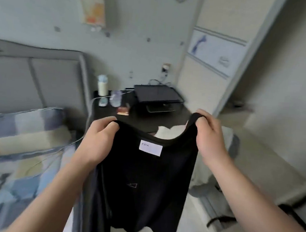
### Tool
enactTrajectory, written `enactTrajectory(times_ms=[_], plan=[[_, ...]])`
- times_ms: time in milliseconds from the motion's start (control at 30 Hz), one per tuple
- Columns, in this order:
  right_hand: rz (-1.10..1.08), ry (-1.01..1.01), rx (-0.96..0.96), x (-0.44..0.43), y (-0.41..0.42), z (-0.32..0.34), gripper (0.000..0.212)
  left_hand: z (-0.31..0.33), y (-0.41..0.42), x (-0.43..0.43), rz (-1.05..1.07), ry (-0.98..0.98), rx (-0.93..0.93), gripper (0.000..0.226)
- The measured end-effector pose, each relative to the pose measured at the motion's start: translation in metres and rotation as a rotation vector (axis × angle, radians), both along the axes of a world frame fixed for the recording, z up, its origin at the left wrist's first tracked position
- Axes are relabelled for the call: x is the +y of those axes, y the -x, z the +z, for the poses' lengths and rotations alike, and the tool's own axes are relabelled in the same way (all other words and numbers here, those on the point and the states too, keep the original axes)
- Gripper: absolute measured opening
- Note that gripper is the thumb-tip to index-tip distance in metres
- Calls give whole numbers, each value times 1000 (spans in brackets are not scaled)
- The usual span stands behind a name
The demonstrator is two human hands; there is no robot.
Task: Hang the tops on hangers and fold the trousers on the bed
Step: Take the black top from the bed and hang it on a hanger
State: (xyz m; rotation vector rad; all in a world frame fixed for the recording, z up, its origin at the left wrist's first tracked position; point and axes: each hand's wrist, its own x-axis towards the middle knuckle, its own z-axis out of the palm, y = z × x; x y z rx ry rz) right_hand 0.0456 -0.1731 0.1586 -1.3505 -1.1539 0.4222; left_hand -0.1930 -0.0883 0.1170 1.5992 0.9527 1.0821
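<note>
A black top (pixel 143 184) with a white neck label hangs in the air in front of me, its neckline facing up. My left hand (pixel 99 137) grips the top's left shoulder. My right hand (pixel 209 136) grips the right shoulder, held slightly higher. The cloth falls straight down between my forearms. The bed (pixel 17 160) with a blue and cream checked cover lies to my left. No hanger and no trousers are in view.
A dark bedside table (pixel 145 115) behind the top carries a laptop stand (pixel 157 94), a bottle (pixel 102 85) and small items. A wardrobe (pixel 217 56) stands at the right. Pale clothing and a dark strap (pixel 219 220) lie on the floor at the right.
</note>
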Motion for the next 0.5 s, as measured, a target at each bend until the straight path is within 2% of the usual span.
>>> enactTrajectory(times_ms=[200, 333, 400, 500], plan=[[-323, 43, 3, -38, -150, 9, 18, 9, -175, 4, -207, -19, -12, 24], [-460, 41, -47, -59, -247, 18, 28, 22, -286, 0, -310, -59, -26, 24], [-487, 59, -58, -68, -292, 28, 21, 33, -339, 3, -330, -86, -18, 32], [-539, 74, -81, -73, -349, 52, 24, 57, -414, 9, -343, -123, -12, 23]])
